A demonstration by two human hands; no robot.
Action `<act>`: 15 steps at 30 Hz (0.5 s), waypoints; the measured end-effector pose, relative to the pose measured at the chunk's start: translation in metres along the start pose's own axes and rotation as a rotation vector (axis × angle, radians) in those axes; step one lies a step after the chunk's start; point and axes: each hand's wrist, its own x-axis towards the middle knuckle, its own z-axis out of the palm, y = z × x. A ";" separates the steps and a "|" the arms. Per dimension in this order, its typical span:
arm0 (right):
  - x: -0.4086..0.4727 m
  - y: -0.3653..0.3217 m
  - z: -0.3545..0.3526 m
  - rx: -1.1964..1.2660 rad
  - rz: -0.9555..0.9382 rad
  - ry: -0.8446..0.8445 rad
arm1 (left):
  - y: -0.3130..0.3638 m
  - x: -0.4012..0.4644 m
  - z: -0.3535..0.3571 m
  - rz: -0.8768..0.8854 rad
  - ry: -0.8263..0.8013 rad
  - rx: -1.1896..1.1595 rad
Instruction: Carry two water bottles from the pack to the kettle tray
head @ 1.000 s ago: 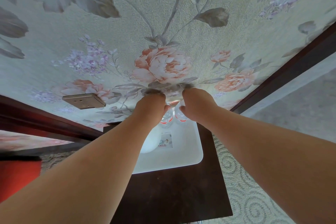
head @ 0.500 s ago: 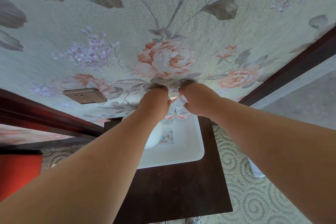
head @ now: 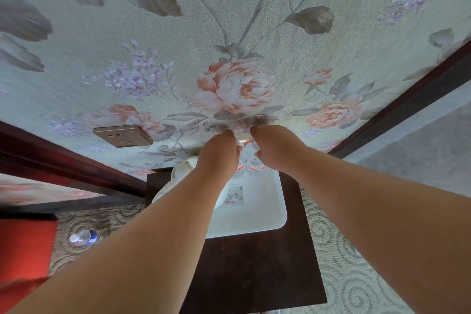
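Two upright bottles (head: 251, 160) over tray (head: 270, 214)

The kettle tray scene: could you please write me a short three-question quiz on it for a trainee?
1. True or false: the white tray sits on a dark wooden table.
2. Where do the two red-labelled bottles stand? A) at the tray's far end, by the wall B) on the carpet C) on the red seat
3. Fill in: a blue-labelled bottle lies on the ____.

Key:
1. True.
2. A; the left hand and right hand each have a grip over a bottle top.
3. Carpet, left of the table.
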 end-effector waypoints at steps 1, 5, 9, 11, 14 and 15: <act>0.001 0.001 0.001 -0.004 -0.006 0.004 | 0.000 0.002 0.000 0.012 0.000 -0.011; 0.001 -0.001 0.000 -0.048 0.015 0.011 | 0.000 0.006 -0.004 -0.026 -0.030 -0.056; -0.007 -0.014 -0.008 -0.048 0.077 -0.099 | -0.001 -0.005 -0.010 -0.035 -0.112 -0.080; -0.012 -0.022 -0.029 -0.065 0.091 -0.180 | -0.001 -0.002 -0.028 -0.058 -0.190 -0.076; -0.023 -0.035 -0.074 -0.037 0.082 -0.316 | -0.006 -0.006 -0.076 -0.078 -0.274 -0.038; -0.029 -0.041 -0.092 -0.036 0.078 -0.362 | -0.009 -0.012 -0.093 -0.062 -0.301 -0.010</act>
